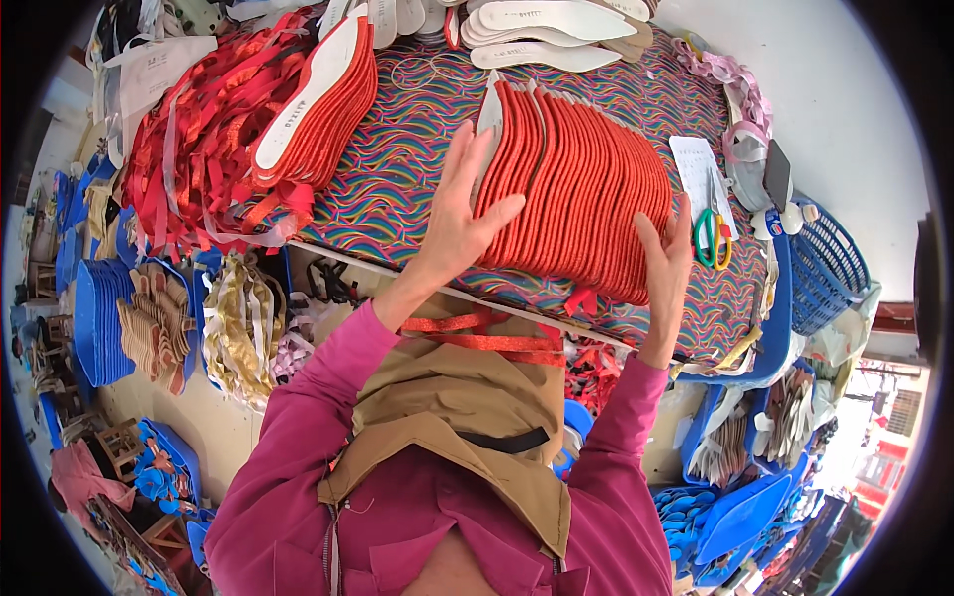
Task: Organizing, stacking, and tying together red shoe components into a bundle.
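Magenta shirt [427, 517] closest, and beyond it the red insoles [581, 184] stand packed on edge on the table [388, 194], flanked by the left hand [462, 219], spread wide, and the right hand [668, 260], fingers loosely parted, neither gripping (bookends, apparently, against toppling). Whether fingertips touch is hard to tell; the right hand covers part of the insoles' right end.

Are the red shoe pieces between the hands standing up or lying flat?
Standing on edge: the red shoe pieces show their thin sides in a row between the left hand and right hand.
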`<state>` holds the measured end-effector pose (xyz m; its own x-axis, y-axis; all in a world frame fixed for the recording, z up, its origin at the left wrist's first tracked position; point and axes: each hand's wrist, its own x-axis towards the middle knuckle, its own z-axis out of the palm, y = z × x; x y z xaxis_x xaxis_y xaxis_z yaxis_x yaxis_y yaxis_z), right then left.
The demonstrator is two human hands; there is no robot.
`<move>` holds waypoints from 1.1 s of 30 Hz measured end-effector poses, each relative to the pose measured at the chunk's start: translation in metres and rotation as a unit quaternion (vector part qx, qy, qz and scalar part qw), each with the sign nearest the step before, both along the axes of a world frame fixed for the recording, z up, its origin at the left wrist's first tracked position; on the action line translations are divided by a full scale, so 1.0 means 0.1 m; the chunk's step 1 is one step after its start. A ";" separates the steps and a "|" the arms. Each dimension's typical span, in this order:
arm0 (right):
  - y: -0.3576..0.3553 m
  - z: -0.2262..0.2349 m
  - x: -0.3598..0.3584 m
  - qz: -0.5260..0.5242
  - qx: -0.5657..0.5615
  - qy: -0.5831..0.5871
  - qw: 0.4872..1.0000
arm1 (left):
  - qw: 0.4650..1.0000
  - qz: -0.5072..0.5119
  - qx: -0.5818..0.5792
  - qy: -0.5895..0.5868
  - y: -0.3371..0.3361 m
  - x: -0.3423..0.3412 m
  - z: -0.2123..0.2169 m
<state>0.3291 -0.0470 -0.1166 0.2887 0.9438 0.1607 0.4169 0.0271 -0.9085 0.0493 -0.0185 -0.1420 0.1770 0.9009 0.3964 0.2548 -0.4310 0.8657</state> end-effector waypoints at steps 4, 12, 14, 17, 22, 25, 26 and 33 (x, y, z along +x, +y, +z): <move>-0.02 -0.08 0.05 -0.018 -0.033 0.068 0.997 | 0.998 0.026 -0.047 -0.026 0.09 0.02 -0.22; -0.06 0.00 -0.12 -0.034 -0.074 -0.076 0.994 | 0.996 -0.027 -0.064 -0.050 0.09 -0.04 -0.24; -0.05 -0.15 -0.02 -0.022 -0.012 -0.092 0.995 | 0.997 -0.009 -0.078 -0.026 0.11 -0.06 -0.22; -0.05 0.01 0.03 0.010 -0.080 -0.031 0.996 | 0.998 0.009 -0.061 -0.005 0.16 -0.10 -0.21; -0.09 0.05 0.08 -0.042 -0.069 -0.003 0.997 | 0.999 0.021 -0.024 0.007 0.25 -0.29 0.09; -0.10 0.06 0.11 -0.060 -0.081 -0.043 0.994 | 0.987 0.114 0.085 0.074 0.40 -0.75 0.42; -0.12 0.06 0.12 -0.076 -0.090 -0.065 0.991 | 0.978 0.152 0.099 0.099 0.47 -0.93 0.55; -0.03 0.14 -0.30 -0.180 0.045 -0.382 0.905 | 0.927 0.268 -0.012 0.260 0.81 -1.97 0.86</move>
